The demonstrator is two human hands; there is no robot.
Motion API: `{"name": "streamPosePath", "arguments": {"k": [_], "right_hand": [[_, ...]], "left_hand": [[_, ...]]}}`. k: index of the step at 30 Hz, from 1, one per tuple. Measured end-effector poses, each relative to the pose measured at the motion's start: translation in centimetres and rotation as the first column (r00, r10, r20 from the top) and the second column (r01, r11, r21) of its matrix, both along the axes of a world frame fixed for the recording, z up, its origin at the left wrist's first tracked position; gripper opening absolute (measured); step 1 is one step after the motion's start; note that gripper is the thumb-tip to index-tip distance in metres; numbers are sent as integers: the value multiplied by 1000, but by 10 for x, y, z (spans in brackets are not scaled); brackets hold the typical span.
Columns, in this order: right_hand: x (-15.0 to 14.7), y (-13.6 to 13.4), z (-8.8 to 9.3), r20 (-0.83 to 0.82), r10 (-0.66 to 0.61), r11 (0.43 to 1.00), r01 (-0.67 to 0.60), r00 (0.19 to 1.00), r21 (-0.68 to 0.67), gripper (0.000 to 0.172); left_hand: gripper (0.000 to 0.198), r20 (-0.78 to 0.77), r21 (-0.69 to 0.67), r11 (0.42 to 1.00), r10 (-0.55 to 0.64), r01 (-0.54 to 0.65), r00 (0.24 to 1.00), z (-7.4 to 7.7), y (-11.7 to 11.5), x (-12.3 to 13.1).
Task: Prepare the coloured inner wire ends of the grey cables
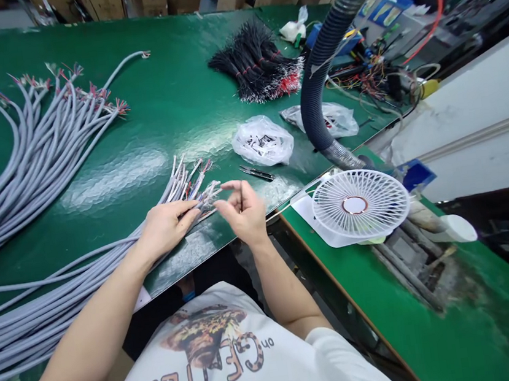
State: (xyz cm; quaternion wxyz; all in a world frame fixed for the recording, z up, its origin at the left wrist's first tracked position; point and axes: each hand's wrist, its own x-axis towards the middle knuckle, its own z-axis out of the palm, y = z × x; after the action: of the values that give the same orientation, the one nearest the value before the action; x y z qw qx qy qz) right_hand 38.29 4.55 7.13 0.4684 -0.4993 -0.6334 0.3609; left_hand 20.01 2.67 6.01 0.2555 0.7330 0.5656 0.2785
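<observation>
A long bundle of grey cables [92, 269] runs in from the left and ends in stripped, fanned-out wires [191, 180] near the front edge of the green table. My left hand [169, 227] is closed around one cable near its stripped end, thumb and fingers pressed together. Just right of it, my right hand [244, 209] has its thumb and index finger curved toward the thin wire ends. Its other fingers are curled, and whether a wire lies between the fingertips is too small to make out. Beyond my right hand lies a pair of small snips [257, 173].
A second grey cable bundle [47, 126] lies at the left. Further back are a plastic bag of small dark parts [262, 141] and bundled black wires [260, 63]. A ribbed hose [312, 94] hangs down at the right, above a white fan [361, 205] on another green table.
</observation>
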Motion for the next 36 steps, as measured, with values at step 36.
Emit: {"name": "streamPosePath", "arguments": {"k": [36], "right_hand": [[6, -19, -10, 247, 290, 957, -281, 924, -73, 30]], "left_hand": [[40, 217, -122, 992, 61, -35, 974, 6, -1, 3]]}}
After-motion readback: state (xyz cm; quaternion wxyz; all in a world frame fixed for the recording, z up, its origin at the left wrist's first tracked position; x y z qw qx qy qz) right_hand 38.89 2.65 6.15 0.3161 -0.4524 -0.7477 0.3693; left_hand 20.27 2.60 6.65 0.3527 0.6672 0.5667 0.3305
